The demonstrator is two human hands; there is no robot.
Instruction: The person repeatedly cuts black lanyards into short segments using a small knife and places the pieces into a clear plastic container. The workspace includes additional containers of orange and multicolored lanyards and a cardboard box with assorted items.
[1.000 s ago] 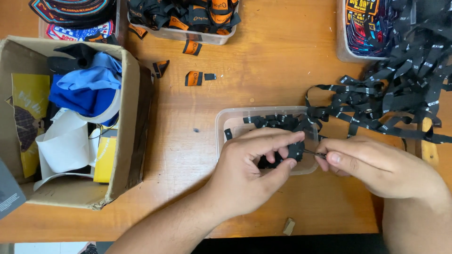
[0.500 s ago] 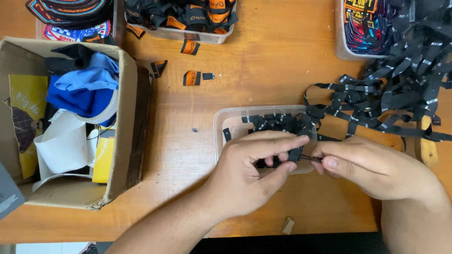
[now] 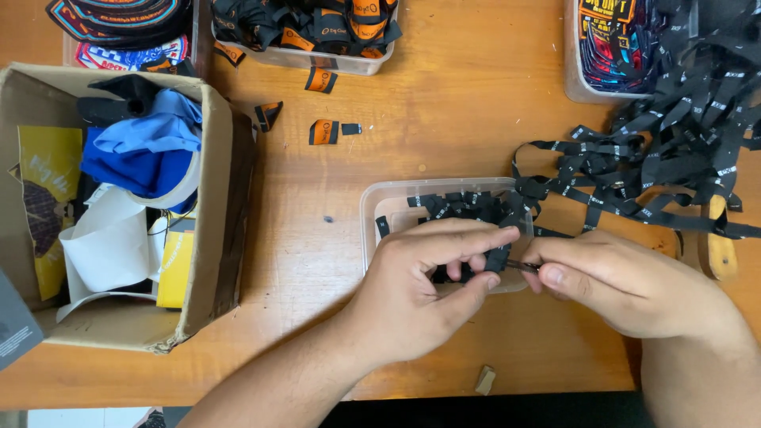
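Bright, even light falls on the wooden table [image 3: 444, 119], with soft glare near its middle. Short shadows sit under the hands; everything looks sharp.

Small black strap piece [image 3: 498, 258] pinched between left hand [image 3: 420, 285] and right hand [image 3: 610, 281], mostly covered by fingertips; thin dark item [image 3: 521, 266] at the pinch too small to identify. Clear tub [image 3: 372, 208] under the grip partly masked by both hands. Far above the grip, patch stack [image 3: 119, 20] and label tray [image 3: 317, 32] cut by the top edge; black strap pile [image 3: 674, 127] cut at right.
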